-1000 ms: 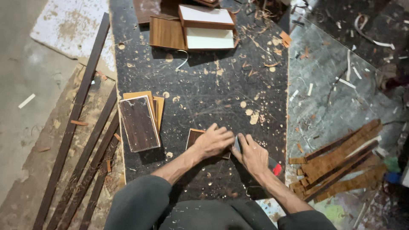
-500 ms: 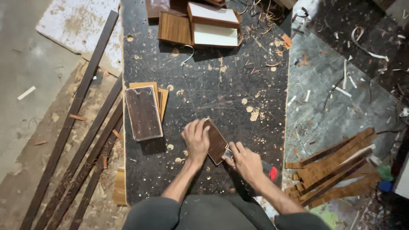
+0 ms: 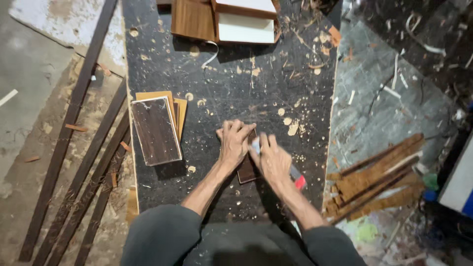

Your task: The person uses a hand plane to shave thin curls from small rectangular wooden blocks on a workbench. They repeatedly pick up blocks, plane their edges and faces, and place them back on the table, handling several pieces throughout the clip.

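My left hand [image 3: 235,143] presses down on a small dark wood-laminate panel [image 3: 246,170] lying on the black worktop [image 3: 236,88]. Most of the panel is hidden under both hands. Beside it, my right hand [image 3: 272,160] grips a tool with a pale blade end [image 3: 255,144] and a red tip [image 3: 299,182] against the panel's right edge. To the left lies a stack of laminate panels [image 3: 156,129], the top one dark brown.
Wooden box parts with white inner faces [image 3: 231,19] stand at the far edge. Long dark strips [image 3: 74,148] lie left of the worktop. A pile of brown wood offcuts [image 3: 379,177] lies at the right on a grey surface. Chips and shavings are scattered about.
The small panel was tilted up on edge under my left hand half a second ago; now it lies flatter and both hands have closed together over it.
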`<state>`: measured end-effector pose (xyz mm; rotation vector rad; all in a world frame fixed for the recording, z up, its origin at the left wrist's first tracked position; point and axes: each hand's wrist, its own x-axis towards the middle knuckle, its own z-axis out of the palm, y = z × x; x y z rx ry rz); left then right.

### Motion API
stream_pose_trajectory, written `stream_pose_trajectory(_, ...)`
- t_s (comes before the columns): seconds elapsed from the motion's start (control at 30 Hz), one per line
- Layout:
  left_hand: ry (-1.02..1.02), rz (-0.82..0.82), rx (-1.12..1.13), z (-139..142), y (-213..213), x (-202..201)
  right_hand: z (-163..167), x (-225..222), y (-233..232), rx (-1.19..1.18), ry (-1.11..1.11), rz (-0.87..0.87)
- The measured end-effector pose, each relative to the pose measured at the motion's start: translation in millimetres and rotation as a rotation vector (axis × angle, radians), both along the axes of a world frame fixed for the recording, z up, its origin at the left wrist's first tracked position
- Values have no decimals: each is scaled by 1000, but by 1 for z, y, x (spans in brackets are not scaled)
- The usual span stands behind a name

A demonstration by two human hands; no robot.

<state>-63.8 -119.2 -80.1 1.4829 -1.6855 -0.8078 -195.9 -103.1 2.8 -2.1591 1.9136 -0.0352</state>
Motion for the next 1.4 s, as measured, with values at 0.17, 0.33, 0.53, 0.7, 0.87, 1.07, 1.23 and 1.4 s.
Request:
stream_pose_trajectory(0.17,-67,-10,45,-3,-7,-1,6,-11,-60,78,-65,293)
stream_pose_trajectory(0.33,80,-6,10,15,-4,11,1,-37,-63,4,-280,-126)
stream_pose_trajectory(0.53,-454,-845,-536,40,0,27,6,-106,55,-128,-833,-770)
stream_pose_trajectory(0.7,-290,-623,-118,62,10,6,7,-50,130,112,-884,-680)
stream_pose_trajectory(0.87,76,55,266,114,47,29,23,42,110,-129,-860,-364)
stream_pose_trajectory(1.07,-201,553,-61,148,39,151,55,120,18,16,-793,-394)
stream_pose_trajectory(1.23,-439,530,72,126,8,176,67,154,-24,-95,-550,-63)
stream_pose_trajectory(1.4,-250,516,237,116,-1,182,62,118,-2,135,-700,-181)
